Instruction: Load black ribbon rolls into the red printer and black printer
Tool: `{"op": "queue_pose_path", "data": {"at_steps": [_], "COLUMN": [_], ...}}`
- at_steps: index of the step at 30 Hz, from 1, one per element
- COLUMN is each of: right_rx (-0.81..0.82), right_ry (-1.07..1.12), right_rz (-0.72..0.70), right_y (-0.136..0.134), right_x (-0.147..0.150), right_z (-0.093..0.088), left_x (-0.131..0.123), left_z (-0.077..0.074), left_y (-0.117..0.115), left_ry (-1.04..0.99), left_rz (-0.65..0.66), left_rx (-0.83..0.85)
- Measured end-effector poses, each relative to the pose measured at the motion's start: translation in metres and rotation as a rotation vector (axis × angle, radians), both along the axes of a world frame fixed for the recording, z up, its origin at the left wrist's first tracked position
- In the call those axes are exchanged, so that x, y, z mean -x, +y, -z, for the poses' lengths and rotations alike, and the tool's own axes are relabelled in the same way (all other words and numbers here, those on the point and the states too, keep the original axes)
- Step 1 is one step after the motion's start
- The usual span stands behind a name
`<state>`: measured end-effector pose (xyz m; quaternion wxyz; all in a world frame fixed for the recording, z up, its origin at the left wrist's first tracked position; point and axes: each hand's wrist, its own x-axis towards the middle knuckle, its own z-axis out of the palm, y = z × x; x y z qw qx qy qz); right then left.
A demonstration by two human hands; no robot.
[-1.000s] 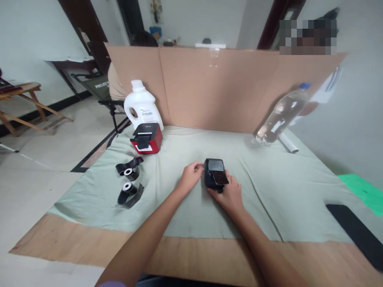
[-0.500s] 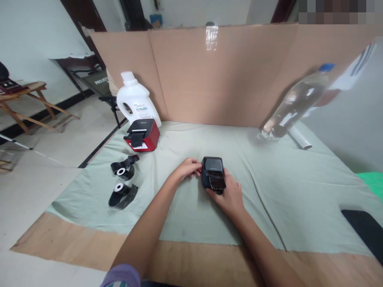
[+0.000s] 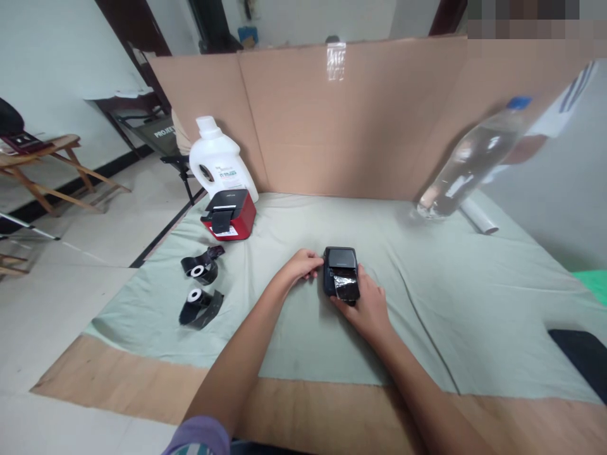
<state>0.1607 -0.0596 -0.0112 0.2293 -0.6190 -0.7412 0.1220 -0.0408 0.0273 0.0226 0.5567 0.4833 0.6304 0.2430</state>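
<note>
A black portable label printer lies on the pale green cloth in front of me. From its front half hangs a short, glossy black strip that catches the light. My right hand is wrapped round the printer's right side and lower corner, with the thumb along the near edge. At the printer's upper left edge, my left hand has its fingers curled and its fingertips against the side. What those fingertips press on is too small to make out.
Two unrolled black rolls, one upper and one lower, lie left. Behind them are a red and black printer and a white jug. A water bottle leans on the cardboard. A dark phone-like slab lies right.
The view has shifted slightly, so everything appears a little further right. The black strip on the printer now reflects more light. Both hands keep their places at the printer.
</note>
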Motion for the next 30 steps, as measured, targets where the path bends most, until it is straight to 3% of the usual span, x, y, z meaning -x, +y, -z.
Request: {"op": "queue_pose_path", "data": {"at_steps": [11, 17, 22, 28, 30], "right_rx": [-0.022, -0.041, -0.057, -0.081, -0.084], "right_ry": [-0.033, -0.037, 0.065, 0.168, 0.180], "right_rz": [0.031, 0.104, 0.106, 0.133, 0.134], "right_y": [-0.001, -0.003, -0.004, -0.006, -0.006], "right_x": [0.002, 0.009, 0.018, 0.022, 0.022], "right_z": [-0.002, -0.001, -0.003, 0.000, 0.000], "left_x": [0.010, 0.014, 0.015, 0.012, 0.005], "left_z": [0.000, 0.014, 0.026, 0.019, 0.017], "left_y": [0.002, 0.011, 0.016, 0.014, 0.016], "left_ry": [-0.074, -0.144, -0.242, -0.241, -0.170], "left_rz": [0.047, 0.160, 0.159, 0.177, 0.117], "left_rx": [-0.050, -0.512, -0.479, -0.452, -0.475]}}
